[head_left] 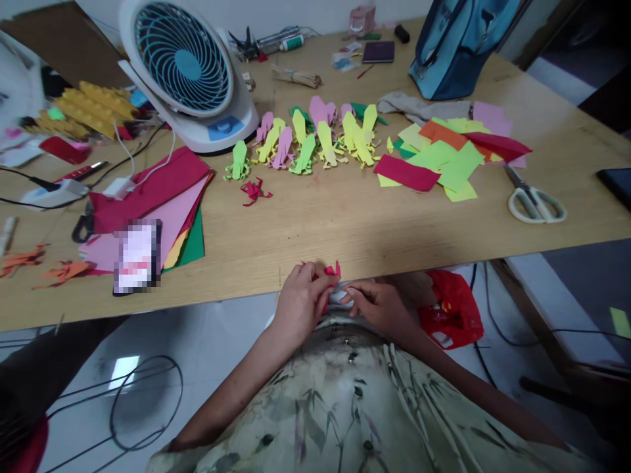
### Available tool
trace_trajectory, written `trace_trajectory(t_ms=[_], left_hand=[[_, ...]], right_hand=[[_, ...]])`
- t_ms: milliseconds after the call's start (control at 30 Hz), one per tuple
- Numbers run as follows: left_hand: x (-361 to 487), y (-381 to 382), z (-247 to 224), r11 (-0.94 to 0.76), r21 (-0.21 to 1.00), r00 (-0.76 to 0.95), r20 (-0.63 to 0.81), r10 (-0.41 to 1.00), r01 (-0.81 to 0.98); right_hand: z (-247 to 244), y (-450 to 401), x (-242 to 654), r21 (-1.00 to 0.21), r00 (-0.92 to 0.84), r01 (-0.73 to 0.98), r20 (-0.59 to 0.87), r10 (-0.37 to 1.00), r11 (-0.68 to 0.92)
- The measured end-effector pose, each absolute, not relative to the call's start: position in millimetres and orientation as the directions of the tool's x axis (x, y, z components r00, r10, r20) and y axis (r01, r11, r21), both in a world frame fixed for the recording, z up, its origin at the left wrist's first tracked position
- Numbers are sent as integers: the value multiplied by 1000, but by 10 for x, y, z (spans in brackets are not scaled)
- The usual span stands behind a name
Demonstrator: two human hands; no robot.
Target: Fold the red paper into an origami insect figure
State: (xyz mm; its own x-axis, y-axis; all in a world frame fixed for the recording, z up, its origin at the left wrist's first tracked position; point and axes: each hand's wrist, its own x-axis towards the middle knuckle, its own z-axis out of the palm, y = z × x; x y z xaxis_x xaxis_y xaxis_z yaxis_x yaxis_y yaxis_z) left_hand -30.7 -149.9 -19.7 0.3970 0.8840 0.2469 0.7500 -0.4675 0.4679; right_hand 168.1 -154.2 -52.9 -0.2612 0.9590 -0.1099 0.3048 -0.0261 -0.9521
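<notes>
At the table's front edge my left hand [302, 299] is closed on a red folded-paper figure [331, 270], mostly covered by my fingers. Just right of it is my right hand [377, 305], its thumb and index finger apart and nothing visible between them; the other fingers are curled. Farther back, a small red paper figure [255, 191] lies on the wood. Behind it several folded-paper figures in green, yellow and pink stand grouped, among them a green one [239, 161] and a pink one [282, 150].
On the right lie loose coloured paper pieces [434, 157] and scissors [535, 200]. A fan [185, 66], paper sheets [158, 197] and a phone [138, 256] occupy the left. A blue bag [451, 49] stands at the back. Below the table hangs a red plastic bag [456, 312].
</notes>
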Motion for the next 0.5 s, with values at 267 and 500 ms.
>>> trace_trajectory(t_ms=[267, 500], left_hand=[[-300, -1489, -300, -316, 662, 203, 245, 948, 680], [-231, -1532, -212, -280, 846, 23, 303, 953, 453]], right_hand=[[-548, -1482, 1410, -971, -326, 42, -235, 916, -235], [-422, -1518, 1450, -988, -310, -19, -137, 941, -150]])
